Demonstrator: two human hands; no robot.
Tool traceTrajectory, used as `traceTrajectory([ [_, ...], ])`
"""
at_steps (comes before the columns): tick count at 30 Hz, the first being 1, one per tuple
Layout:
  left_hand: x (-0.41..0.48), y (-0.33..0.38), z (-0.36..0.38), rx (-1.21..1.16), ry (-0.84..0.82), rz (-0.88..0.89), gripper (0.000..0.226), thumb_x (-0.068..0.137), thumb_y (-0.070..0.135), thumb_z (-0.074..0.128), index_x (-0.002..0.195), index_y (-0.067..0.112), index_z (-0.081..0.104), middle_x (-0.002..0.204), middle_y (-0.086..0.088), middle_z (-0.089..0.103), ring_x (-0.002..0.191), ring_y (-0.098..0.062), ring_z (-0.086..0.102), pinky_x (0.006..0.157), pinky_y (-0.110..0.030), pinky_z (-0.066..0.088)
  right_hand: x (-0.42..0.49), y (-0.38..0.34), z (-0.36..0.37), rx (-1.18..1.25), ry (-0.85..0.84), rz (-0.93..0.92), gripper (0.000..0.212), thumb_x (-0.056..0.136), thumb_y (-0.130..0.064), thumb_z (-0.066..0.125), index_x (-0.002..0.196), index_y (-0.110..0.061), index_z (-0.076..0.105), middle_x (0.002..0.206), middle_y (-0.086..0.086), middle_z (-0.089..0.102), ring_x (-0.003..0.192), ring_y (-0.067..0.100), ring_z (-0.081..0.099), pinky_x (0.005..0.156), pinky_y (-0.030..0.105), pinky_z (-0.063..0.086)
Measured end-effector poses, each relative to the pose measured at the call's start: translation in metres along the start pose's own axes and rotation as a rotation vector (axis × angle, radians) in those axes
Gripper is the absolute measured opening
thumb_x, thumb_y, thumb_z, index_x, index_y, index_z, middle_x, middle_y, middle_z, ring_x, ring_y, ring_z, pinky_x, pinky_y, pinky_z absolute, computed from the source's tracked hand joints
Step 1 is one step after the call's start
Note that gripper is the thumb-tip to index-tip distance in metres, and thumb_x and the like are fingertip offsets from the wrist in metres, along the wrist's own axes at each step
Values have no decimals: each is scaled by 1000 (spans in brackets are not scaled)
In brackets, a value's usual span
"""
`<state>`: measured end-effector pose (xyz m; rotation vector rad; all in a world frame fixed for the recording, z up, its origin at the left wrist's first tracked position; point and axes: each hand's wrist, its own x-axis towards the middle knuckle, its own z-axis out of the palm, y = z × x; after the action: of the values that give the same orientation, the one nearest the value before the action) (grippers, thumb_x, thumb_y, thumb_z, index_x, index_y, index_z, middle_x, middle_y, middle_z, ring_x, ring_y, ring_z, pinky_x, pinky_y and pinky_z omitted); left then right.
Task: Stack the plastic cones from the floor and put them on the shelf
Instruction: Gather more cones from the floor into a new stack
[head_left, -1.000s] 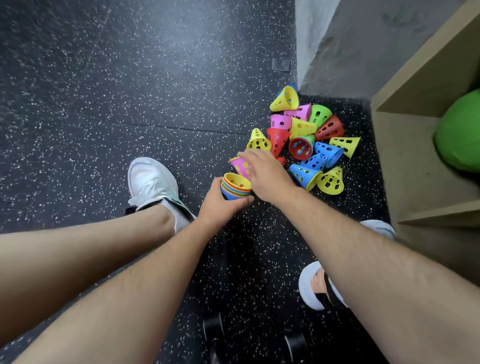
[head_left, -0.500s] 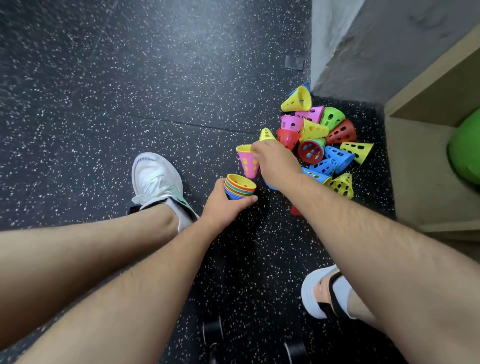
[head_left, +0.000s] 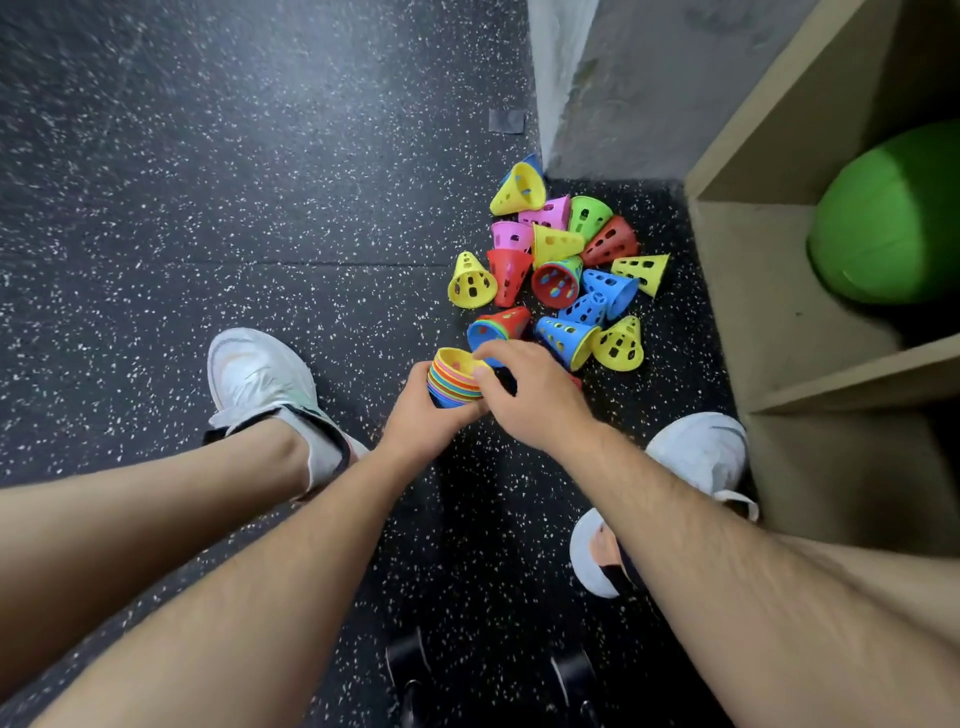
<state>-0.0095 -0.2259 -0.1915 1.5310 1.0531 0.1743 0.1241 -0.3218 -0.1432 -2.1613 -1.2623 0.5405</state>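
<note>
A person's left hand (head_left: 421, 415) wraps its curled fingers around a nested stack (head_left: 451, 382) of perforated plastic cones, their thin rims banded yellow, pink, orange, green and blue, held mouth-up just above the floor (head_left: 208, 182). The right hand (head_left: 532, 397) arches over the stack with bent fingertips at the top yellow rim; whether they pinch it or only touch it cannot be told. Just beyond the hands, a heap of loose cones (head_left: 558, 283) lies tumbled in the corner, each a stubby, glossy taper punched with oval holes: five yellow, two pink, one green, two single red and at least three blue can be counted, plus two short nested sets lying on their sides, one showing a red inside and one blue-rimmed under a red shell. The floor is black rubber flecked with white. Two white shoes (head_left: 254, 374) flank the arms. To the right stands the shelf (head_left: 753, 270), made of flat tan boards, with one smooth green ball (head_left: 893, 218) in its upper compartment. A rough grey wall (head_left: 623, 78) meets it behind the heap.
</note>
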Motion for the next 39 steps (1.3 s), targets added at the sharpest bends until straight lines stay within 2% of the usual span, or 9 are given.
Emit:
traceTrajectory([
  [4,-2,1,9,-13,-11,19,64,69,33,96,116,26,53,102,10,70,89,-6,69,82,-24,53,8,18,4,-70,84,89,32,95,-24,49,123,-24,65,142,-2,50,130,20,43,111,43,35],
  [7,-1,2,10,13,-13,26,61,69,35,95,111,33,51,102,11,70,93,-8,69,86,-29,54,25,19,0,-202,-55,106,44,92,-14,48,133,-27,59,158,-5,31,142,20,27,116,45,28],
  [11,-2,4,6,-8,-24,14,63,72,32,94,119,27,51,104,8,69,94,-9,68,84,-26,52,51,20,-6,-542,-277,18,62,83,1,55,140,-23,50,165,-5,8,145,24,18,112,42,34],
  [15,-1,8,2,0,-25,10,64,74,33,92,122,24,51,105,7,69,95,-8,67,79,-21,49,71,24,-8,-738,-290,-98,51,84,3,56,131,-15,55,163,1,13,133,27,33,104,38,39],
  [21,-3,10,0,-20,-40,-1,63,75,29,92,123,23,50,106,6,68,93,-7,66,76,-14,47,82,35,-17,-787,-278,-151,43,83,6,59,122,-11,61,155,5,28,123,29,43,94,42,47],
  [26,-4,8,0,-3,-30,-4,65,74,33,92,123,23,50,105,7,68,94,-7,66,77,-18,47,82,45,-21,-658,-149,-146,22,90,-1,57,111,-8,59,138,13,42,117,35,47,85,46,50],
  [29,0,6,1,-5,-18,8,64,73,33,93,121,23,51,105,5,69,95,-11,68,83,-23,52,74,46,-24,-400,39,-120,10,96,-13,57,104,-9,60,125,14,52,109,36,50,84,46,49],
  [33,3,8,2,9,-23,15,68,72,36,93,124,25,50,106,7,69,95,-9,68,87,-27,53,52,31,-32,-106,252,-5,15,100,-24,51,108,-14,60,107,8,59,100,31,54,84,42,46],
  [39,2,6,6,23,-29,34,70,70,31,95,124,22,51,104,6,70,93,-9,69,84,-27,53,5,15,-17,-27,189,44,19,100,-29,49,113,-21,60,107,3,63,101,27,55,84,39,47],
])
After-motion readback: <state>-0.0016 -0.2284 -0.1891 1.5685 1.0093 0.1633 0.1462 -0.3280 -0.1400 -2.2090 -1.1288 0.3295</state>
